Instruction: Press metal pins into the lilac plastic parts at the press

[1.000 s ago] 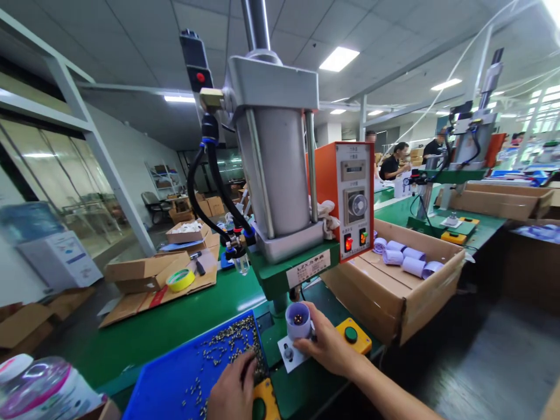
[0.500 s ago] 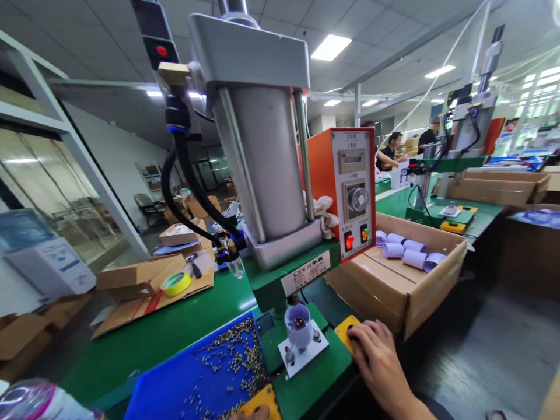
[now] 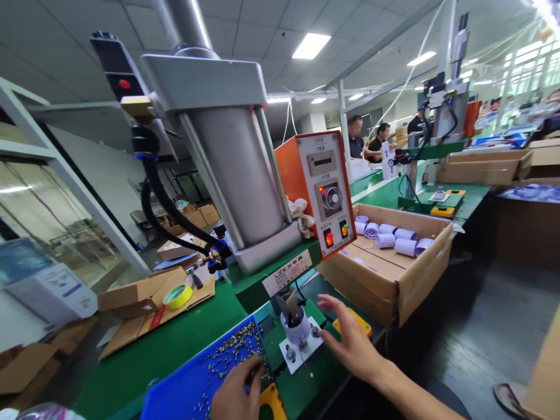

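A lilac plastic cylinder point(image 3: 298, 331) stands upright on a white plate point(image 3: 308, 354) under the press. The press's metal ram point(image 3: 289, 304) reaches down into its top. My right hand point(image 3: 350, 341) is just to the right of the cylinder, fingers spread, holding nothing. My left hand point(image 3: 238, 388) is over the right edge of a blue tray point(image 3: 175, 379) of small brass-coloured metal parts point(image 3: 238, 350), beside a yellow button box point(image 3: 273, 402). Its fingers are curled together; whatever may be between them is hidden.
Behind the right hand sits a second yellow button box point(image 3: 359, 324). An orange control box point(image 3: 312, 192) adjoins the press cylinder point(image 3: 236, 175). A carton point(image 3: 371, 291) at right holds several lilac cylinders. Yellow tape point(image 3: 178, 297) lies on cardboard at left. People are in the background.
My right hand has come off the yellow button box towards the cylinder. My left hand has risen from the other box to the tray edge. The ram has come down; the view has shifted.
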A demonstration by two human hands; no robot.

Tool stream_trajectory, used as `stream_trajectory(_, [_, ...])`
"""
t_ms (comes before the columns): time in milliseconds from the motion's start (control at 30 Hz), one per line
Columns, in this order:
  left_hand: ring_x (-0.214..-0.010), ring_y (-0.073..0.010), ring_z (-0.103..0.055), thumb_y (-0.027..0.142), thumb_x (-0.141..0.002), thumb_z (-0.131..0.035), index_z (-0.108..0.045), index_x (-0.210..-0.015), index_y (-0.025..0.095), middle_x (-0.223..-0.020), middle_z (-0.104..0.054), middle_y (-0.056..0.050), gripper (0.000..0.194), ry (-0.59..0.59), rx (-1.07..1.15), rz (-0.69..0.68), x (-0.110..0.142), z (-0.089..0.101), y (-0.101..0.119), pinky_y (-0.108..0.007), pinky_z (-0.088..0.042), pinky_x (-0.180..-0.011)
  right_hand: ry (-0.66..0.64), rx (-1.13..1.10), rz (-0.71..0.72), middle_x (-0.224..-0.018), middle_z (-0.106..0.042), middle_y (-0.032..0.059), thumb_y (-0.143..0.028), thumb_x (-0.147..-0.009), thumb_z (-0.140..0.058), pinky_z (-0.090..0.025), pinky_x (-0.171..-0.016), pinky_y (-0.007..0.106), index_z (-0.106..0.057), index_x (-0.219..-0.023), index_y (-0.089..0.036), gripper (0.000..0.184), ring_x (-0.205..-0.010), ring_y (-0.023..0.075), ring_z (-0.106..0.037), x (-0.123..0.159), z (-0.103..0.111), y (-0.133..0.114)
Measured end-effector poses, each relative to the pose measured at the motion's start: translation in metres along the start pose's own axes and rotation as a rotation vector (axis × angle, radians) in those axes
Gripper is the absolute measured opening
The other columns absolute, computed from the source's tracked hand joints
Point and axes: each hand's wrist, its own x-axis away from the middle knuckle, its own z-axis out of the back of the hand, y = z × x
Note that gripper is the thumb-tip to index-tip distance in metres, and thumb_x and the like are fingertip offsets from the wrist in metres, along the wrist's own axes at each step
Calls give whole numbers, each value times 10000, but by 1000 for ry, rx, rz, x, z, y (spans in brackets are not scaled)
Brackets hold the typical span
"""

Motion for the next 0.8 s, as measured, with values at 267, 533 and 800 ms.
stream_trajectory(267, [-854, -220, -656, 484, -757, -507, -691, -869, 249, -898, -739, -16, 319, -16, 101, -79, -40, 26, 53, -320, -477, -786, -73, -196, -4, -1227, -607, 82, -105, -664, -645, -408, -1020, 401, -377, -1358, -204, 750, -1152, 250, -547, -29, -46, -33])
stream_trajectory(533, [-915, -228, -663, 394, -760, -519, -672, -852, 211, -934, -738, -55, 256, -148, 71, -191, -58, 28, 92, -344, -474, -856, -68, -140, -65, -1160, -620, 60, -128, -643, -664, -423, -961, 358, -426, -1345, -211, 746, -1073, 236, -555, -26, -49, -26])
stream_trajectory(800, [-1036, -208, -627, 246, -818, -512, -648, -926, 179, -1050, -698, -81, 186, -238, -397, -351, -69, 15, 100, -328, -467, -917, -66, -162, -37, -1220, -607, 54, -109, -626, -648, -410, -991, 351, -433, -1335, -200, 746, -1098, 227, -545, -28, -45, -28])
